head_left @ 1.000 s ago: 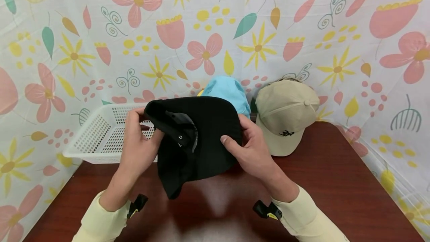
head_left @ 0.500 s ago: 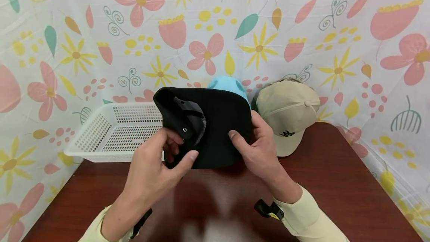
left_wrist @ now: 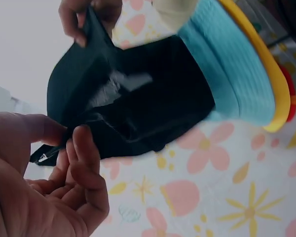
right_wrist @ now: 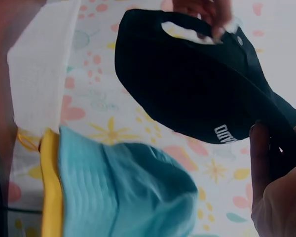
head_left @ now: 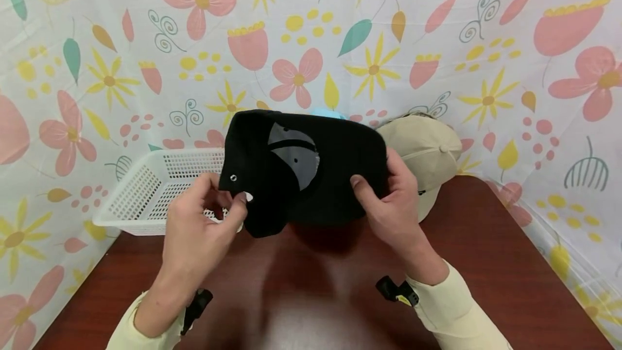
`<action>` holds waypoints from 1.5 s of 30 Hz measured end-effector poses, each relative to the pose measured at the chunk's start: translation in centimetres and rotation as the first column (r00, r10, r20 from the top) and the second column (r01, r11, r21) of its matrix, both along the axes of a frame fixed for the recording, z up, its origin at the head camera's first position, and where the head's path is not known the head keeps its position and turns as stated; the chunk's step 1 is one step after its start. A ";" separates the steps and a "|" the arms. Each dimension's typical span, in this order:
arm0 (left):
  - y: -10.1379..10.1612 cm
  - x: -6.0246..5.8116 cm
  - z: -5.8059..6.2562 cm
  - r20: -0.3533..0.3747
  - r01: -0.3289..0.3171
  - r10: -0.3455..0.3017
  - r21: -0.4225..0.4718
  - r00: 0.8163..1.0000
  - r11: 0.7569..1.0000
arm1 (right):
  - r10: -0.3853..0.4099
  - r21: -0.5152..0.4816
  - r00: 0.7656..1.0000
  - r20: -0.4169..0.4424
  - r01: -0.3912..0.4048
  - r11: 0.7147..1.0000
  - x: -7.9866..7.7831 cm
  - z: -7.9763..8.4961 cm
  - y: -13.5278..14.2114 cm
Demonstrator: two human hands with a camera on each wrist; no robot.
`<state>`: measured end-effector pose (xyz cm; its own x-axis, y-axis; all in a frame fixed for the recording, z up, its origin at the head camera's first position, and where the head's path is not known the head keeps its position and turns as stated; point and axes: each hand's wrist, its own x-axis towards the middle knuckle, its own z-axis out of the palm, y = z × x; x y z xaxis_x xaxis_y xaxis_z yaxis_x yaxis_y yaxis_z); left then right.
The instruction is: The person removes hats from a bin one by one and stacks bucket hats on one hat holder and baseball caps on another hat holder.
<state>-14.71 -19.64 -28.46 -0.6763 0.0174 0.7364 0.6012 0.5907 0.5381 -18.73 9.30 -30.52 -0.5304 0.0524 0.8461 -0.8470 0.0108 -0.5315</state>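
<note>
A black baseball cap (head_left: 335,172) is held up between both hands, its inside and the brim's underside facing the head camera. My left hand (head_left: 204,231) pinches the cap's back edge by the strap opening, close to a metal eyelet. At the other end my right hand (head_left: 391,209) grips the brim, thumb on its underside. White lettering (right_wrist: 224,134) shows on the cap's outside in the right wrist view. Behind the cap stands a light blue bucket hat (right_wrist: 123,187), mostly hidden in the head view. A beige cap (head_left: 423,150) sits to its right.
A white perforated plastic basket (head_left: 128,226) stands at the back left of the dark wooden table (head_left: 495,263). Beside the blue hat a yellow hat edge (right_wrist: 51,182) shows. A flower-print cloth (head_left: 301,20) hangs behind and along the sides.
The black cap has moved right and slightly up. My left hand let its grip shift along the back edge and now pinches near the eyelet; my right hand keeps hold of the brim.
</note>
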 end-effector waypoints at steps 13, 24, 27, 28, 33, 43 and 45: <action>-2.7 -2.5 0.3 0.005 -0.107 0.108 0.145 0.994 0.984 | -0.083 -0.030 0.997 0.007 0.083 0.996 -0.9 0.8 2.7; -3.2 -3.4 0.0 0.131 -0.143 0.127 0.117 0.983 0.983 | -0.188 0.055 0.982 -0.007 0.188 0.981 -0.7 1.5 4.3; -3.4 -3.5 -0.1 0.148 -0.143 0.128 0.095 0.981 0.985 | -0.169 0.065 0.985 -0.009 0.170 0.983 -0.7 1.5 4.1; -3.4 -3.4 -0.2 0.156 -0.140 0.126 0.079 0.980 0.987 | -0.166 0.068 0.986 -0.008 0.166 0.984 -0.7 1.4 4.1; -3.4 -3.1 0.0 0.215 -0.112 0.116 -0.032 0.970 0.993 | -0.165 0.079 0.986 0.002 0.164 0.983 -0.3 1.5 3.8; -3.8 0.6 1.7 0.596 0.396 -0.223 -0.174 0.771 0.902 | -0.252 0.066 0.968 -0.016 0.253 0.965 1.1 2.3 3.4; -3.6 1.3 1.8 0.644 0.605 -0.470 0.013 0.604 0.796 | -0.270 0.070 0.961 -0.054 0.273 0.959 1.4 2.4 3.1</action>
